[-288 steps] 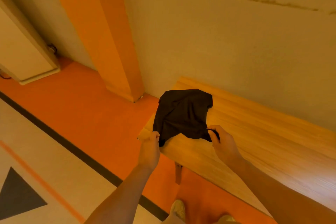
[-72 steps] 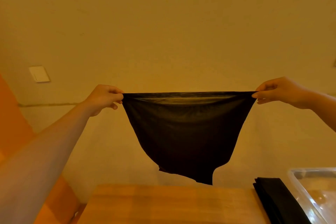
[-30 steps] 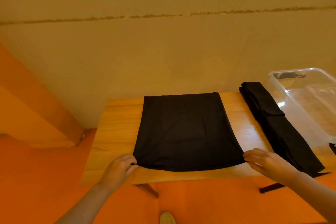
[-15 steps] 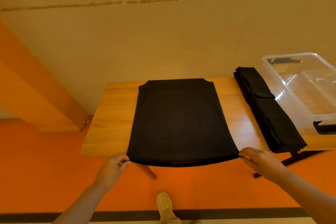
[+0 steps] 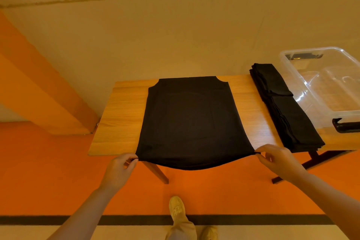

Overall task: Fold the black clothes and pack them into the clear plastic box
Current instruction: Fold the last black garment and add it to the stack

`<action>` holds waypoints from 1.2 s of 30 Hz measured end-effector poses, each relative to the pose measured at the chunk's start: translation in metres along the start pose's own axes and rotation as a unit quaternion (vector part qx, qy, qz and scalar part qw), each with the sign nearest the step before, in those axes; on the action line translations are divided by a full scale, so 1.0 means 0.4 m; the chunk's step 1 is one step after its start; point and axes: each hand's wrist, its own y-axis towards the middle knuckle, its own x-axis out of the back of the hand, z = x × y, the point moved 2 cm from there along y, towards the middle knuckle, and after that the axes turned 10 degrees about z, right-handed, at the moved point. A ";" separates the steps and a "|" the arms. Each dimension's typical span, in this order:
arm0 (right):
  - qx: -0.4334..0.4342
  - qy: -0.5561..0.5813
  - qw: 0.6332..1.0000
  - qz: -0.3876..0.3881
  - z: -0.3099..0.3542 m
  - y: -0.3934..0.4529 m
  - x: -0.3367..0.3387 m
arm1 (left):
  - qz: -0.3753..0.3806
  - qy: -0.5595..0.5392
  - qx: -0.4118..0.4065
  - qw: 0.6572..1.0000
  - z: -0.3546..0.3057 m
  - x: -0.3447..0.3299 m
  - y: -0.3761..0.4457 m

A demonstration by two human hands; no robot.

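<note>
A black sleeveless garment [image 5: 191, 121] lies spread flat on the wooden table [image 5: 120, 121], its hem hanging a little over the near edge. My left hand [image 5: 119, 169] pinches the hem's left corner. My right hand [image 5: 279, 159] pinches the hem's right corner. To the right lies a stack of folded black clothes [image 5: 284, 109]. Beyond it stands the clear plastic box [image 5: 303, 76] with black handles; I see no clothes in it.
A beige wall runs behind the table and an orange column [image 5: 39, 87] stands at the left. The floor below is orange with a dark stripe [image 5: 58, 220]. My shoes [image 5: 176, 207] are on the floor under the table's near edge.
Since a second ago both hands have drawn the hem toward me, past the table's near edge. The garment's shoulders have slid onto the tabletop and it lies flatter.
</note>
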 end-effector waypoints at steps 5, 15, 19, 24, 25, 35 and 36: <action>-0.028 0.049 0.998 -0.036 0.026 0.052 0.067 | -0.038 -0.001 0.002 0.999 -0.041 0.058 0.084; -0.078 0.194 0.973 -0.097 0.037 0.274 0.215 | -0.071 -0.084 0.027 0.994 -0.090 0.159 0.347; -0.094 0.274 0.951 -0.107 0.046 0.407 0.284 | -0.079 -0.103 0.034 0.991 -0.095 0.205 0.493; -0.138 0.320 0.932 -0.105 0.019 0.616 0.330 | -0.063 -0.097 0.040 0.992 -0.100 0.233 0.694; -0.151 0.332 0.925 -0.104 0.002 0.660 0.329 | -0.059 -0.093 0.043 0.993 -0.101 0.231 0.739; -0.313 0.259 0.912 -0.062 -0.175 0.984 0.194 | -0.033 -0.024 0.126 0.991 0.015 0.080 1.112; -0.321 0.235 0.916 -0.057 -0.181 0.995 0.183 | -0.033 -0.018 0.137 0.990 0.026 0.063 1.125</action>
